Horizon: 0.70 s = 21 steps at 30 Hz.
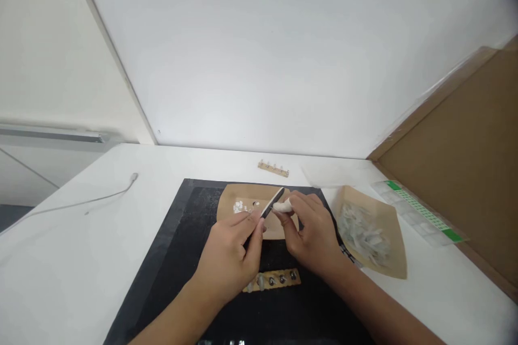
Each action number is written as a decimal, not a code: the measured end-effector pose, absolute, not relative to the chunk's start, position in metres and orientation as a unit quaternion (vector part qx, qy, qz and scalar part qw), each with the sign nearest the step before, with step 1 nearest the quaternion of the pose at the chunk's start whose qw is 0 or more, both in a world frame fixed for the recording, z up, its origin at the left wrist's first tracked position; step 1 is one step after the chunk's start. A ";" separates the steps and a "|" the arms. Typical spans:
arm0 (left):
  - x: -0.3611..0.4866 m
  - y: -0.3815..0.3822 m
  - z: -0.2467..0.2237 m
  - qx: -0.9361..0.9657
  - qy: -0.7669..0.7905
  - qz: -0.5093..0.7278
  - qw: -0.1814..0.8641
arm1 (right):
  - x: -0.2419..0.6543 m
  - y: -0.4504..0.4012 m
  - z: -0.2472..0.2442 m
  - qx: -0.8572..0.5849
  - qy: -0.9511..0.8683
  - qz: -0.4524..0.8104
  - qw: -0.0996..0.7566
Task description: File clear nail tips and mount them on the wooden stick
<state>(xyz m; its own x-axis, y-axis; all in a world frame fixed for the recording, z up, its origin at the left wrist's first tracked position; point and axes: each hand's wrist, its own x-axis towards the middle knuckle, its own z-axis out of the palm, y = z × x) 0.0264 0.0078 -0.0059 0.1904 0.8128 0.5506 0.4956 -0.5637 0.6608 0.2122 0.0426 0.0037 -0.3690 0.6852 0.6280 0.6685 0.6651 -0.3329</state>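
Observation:
My left hand point(232, 250) is closed, its thumb and fingertips pinching the lower end of a slim black-and-white nail file point(274, 201), which slants up to the right. Close against the file's right side is my right hand point(309, 226), fingers pinched together, with a white cover point(283, 206) over one fingertip. Whatever sits between those fingertips is too small to make out. Beneath both hands lies a brown paper tray point(229, 194) with small white pieces point(238, 206) in it. Nearer me, a wooden strip stand point(287, 278) carries several small posts, some with clear nail tips, partly behind my left hand.
A black mat point(170, 259) covers the middle of the white table point(81, 259). At right stand a brown paper tray of clear nail tips point(366, 234) and a clear case with a green label point(423, 210). Another strip stand point(273, 168) lies behind; a cable point(101, 195) runs at left.

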 end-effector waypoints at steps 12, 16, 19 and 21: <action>-0.023 0.035 0.001 0.594 0.724 0.350 0.020 | 0.224 0.048 0.004 -0.393 -0.813 0.009 0.429; -0.038 0.038 0.009 0.544 0.809 0.223 0.011 | 0.227 0.049 0.000 -0.379 -0.825 0.002 0.419; -0.044 0.039 0.005 0.554 0.815 0.169 0.017 | 0.227 0.050 -0.004 -0.375 -0.836 -0.004 0.400; -0.048 0.040 0.000 0.575 0.801 0.168 -0.007 | 0.228 0.051 -0.007 -0.374 -0.839 -0.009 0.395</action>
<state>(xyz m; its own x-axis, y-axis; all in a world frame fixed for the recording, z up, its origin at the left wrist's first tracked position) -0.0475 0.0400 -0.0003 -0.3393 0.9183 0.2040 0.9227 0.2827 0.2621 0.2277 0.0512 -0.0067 -0.4087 0.6209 0.6689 0.6345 0.7201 -0.2807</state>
